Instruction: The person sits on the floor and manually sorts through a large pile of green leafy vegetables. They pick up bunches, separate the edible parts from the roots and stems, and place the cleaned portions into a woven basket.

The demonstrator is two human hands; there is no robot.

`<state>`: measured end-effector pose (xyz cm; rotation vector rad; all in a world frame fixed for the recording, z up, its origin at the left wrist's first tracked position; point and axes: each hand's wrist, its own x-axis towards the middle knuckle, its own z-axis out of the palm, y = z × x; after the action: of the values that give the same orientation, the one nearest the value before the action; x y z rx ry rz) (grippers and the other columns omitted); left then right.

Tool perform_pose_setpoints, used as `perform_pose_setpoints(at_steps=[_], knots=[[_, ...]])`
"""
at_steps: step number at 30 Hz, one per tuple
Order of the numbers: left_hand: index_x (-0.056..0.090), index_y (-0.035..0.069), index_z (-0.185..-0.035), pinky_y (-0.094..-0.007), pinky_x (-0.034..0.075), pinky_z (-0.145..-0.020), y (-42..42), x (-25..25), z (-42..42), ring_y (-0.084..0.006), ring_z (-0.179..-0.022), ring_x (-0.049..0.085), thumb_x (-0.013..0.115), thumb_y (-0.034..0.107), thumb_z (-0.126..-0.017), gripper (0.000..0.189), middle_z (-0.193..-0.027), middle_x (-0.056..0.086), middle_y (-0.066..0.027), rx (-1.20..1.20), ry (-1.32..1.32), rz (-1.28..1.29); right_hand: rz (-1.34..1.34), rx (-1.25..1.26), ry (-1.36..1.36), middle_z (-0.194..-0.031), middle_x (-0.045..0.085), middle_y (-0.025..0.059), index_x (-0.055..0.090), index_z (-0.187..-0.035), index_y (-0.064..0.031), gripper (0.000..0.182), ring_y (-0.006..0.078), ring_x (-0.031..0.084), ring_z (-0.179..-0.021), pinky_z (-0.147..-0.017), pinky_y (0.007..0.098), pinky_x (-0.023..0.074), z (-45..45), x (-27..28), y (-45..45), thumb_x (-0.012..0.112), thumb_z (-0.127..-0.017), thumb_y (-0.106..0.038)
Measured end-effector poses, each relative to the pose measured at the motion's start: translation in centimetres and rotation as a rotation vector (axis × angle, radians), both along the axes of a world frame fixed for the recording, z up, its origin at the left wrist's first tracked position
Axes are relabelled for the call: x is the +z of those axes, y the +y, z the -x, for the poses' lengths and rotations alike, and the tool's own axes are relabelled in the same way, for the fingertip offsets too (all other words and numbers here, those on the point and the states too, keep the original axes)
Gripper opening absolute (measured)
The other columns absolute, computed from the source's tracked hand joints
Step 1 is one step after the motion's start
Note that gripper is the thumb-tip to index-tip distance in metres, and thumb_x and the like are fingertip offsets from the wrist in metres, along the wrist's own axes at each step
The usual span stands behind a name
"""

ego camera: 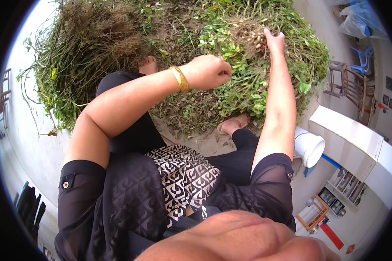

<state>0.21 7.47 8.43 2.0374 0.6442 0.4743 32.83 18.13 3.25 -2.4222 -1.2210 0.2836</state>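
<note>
My right hand [275, 42] reaches far forward at the upper right and grips a bunch of peanut plants by the stems. Pale peanut pods [258, 39] cluster among the brown roots beside its thumb. Closer to me, my left hand [209, 72] hangs over the middle of the greenery with its fingers curled in. The inside of that palm is hidden, and nothing pokes out of it. A gold bangle [179, 79] circles my left wrist. Leafy peanut plants [248, 94] spread under both hands.
A heap of uprooted plants [94, 42] with bare roots rises at the left. My sandalled foot [233, 125] stands by the greenery. At the right are a white bucket [310, 146], a long white box-like piece [346, 137], a wooden chair [354, 86] and a blue plastic chair [362, 60].
</note>
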Motion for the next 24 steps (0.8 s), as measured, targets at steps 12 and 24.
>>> perform_pose_setpoints(at_steps=[12, 24], knots=[[0.07, 0.008, -0.09, -0.0417, 0.053, -0.07, 0.9, 1.5, -1.5, -0.0314, -0.072, 0.067, 0.061, 0.021, -0.085, 0.016, -0.075, 0.069, -0.0116, -0.049, 0.035, 0.035, -0.258, -0.105, 0.707, -0.087, 0.066, 0.0066, 0.059, -0.101, 0.0005, 0.023, 0.0156, 0.063, -0.072, -0.063, 0.0279, 0.0491, -3.7, 1.1, -1.5, 0.065, -0.079, 0.004], [0.07, 0.008, -0.091, -0.0424, 0.053, -0.069, 0.2, -0.1, -1.6, -0.0322, -0.07, 0.066, 0.06, 0.019, -0.085, 0.017, -0.075, 0.068, -0.0134, -0.061, 0.093, -0.032, -0.076, -0.235, 0.623, -0.114, 0.061, 0.0165, 0.036, -0.142, -0.0007, 0.062, 0.0241, 0.063, -0.092, -0.082, 0.0357, 0.053, -6.4, 4.6, -11.9, 0.061, -0.084, 0.002]])
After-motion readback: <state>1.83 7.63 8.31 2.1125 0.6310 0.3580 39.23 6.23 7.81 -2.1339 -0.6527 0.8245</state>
